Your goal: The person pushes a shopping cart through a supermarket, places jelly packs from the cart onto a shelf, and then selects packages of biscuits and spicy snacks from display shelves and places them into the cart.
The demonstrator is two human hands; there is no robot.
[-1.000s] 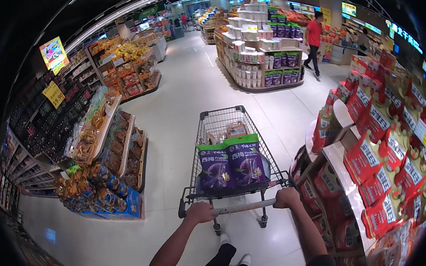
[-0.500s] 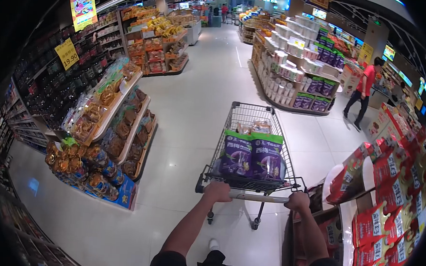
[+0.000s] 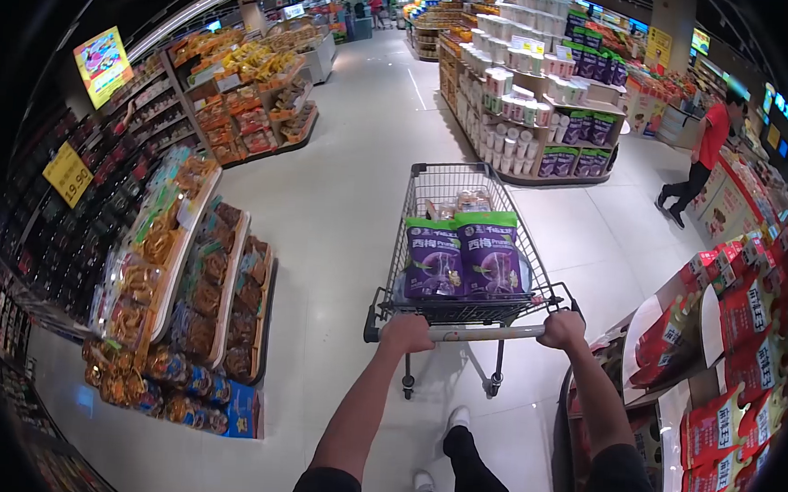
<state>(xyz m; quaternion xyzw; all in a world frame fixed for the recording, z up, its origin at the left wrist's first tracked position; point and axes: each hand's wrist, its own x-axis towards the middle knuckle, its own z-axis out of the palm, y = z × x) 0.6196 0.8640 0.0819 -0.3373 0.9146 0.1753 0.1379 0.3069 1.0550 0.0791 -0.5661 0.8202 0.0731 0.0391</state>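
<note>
Both of my hands are wrapped around the handle of a shopping cart point(image 3: 486, 334). My left hand point(image 3: 407, 334) grips the handle's left end, and my right hand point(image 3: 562, 330) holds its right end. Inside the wire basket stand two purple bags of prunes with green tops, a left bag point(image 3: 434, 259) and a right bag point(image 3: 489, 256), side by side and upright. Behind them sit some clear packs with brownish contents point(image 3: 472, 201), partly hidden by the bags.
A tiered stand of packaged snacks point(image 3: 198, 279) is on the left. Red snack bags point(image 3: 726, 415) fill a display close on my right. Ahead, a shelf island point(image 3: 508, 149) holds white cups and purple bags. A person in a red top point(image 3: 709, 143) walks at right.
The cart and I have moved forward, and the view has turned slightly. The left stand and right display have shifted nearer. The person in red appears farther right. Both hands keep their grip.
</note>
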